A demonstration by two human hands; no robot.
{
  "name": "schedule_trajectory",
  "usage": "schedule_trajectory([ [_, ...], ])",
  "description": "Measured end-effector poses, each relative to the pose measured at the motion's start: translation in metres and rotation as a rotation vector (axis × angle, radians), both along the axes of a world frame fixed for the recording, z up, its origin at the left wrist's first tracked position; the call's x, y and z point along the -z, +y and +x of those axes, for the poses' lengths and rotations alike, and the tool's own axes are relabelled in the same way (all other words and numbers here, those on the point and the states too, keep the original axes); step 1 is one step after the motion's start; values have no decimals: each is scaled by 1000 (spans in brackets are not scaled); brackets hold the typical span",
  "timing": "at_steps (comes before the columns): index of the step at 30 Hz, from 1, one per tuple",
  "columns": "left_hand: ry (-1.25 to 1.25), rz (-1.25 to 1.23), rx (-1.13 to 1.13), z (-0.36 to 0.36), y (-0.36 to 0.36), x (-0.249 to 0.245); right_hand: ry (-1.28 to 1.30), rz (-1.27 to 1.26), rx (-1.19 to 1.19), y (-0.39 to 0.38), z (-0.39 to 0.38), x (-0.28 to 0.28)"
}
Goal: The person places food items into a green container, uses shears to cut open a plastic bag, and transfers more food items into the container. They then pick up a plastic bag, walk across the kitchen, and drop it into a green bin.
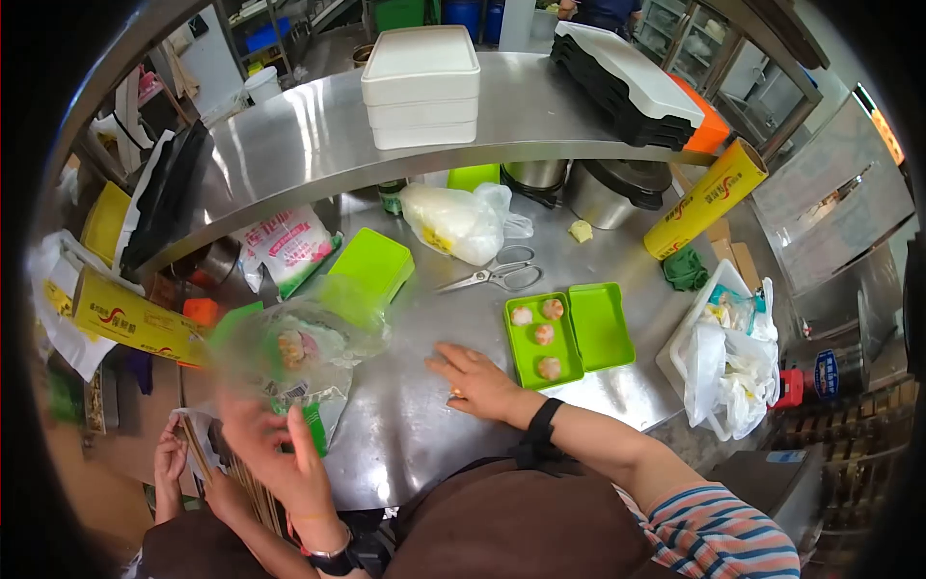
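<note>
My right hand (473,382) rests on the steel table with its fingers spread, left of an open green box (518,359) that holds several small pink-and-white balls (544,334). My left hand (280,449) is smeared by motion at the lower left, beside a clear plastic bag (333,338) with something pale and pink inside. Whether its fingers grip the bag is hard to see. Behind the bag lies a closed green box (372,264). Scissors (497,276) lie above my right hand, near a knotted bag of white stuff (453,220).
A raised steel shelf (309,125) bears white boxes (421,87) and black trays (617,96). Yellow film rolls stand right (706,200) and lie left (135,323). A basket of plastic bags (723,357) is at the right edge. Another person's hands (172,454) hold sticks at lower left.
</note>
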State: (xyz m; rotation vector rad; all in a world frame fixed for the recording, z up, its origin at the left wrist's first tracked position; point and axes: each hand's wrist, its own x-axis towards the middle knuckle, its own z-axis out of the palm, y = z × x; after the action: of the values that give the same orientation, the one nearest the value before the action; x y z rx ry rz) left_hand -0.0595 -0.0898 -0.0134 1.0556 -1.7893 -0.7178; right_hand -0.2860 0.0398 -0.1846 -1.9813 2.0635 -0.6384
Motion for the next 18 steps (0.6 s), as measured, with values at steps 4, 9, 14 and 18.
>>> schedule_trajectory([
  [4, 32, -219, -85, 27, 16, 2, -238, 21, 181, 22, -14, -10],
  [9, -18, -206, 469, -1, 19, 17, -356, 158, 234, 27, -11, -10],
  [14, -160, 334, 635, -46, 29, 124, -788, 129, 277, 32, -12, -9],
  [18, 61, 983, 695, -66, 33, 157, -936, 15, 144, 31, -10, -22],
])
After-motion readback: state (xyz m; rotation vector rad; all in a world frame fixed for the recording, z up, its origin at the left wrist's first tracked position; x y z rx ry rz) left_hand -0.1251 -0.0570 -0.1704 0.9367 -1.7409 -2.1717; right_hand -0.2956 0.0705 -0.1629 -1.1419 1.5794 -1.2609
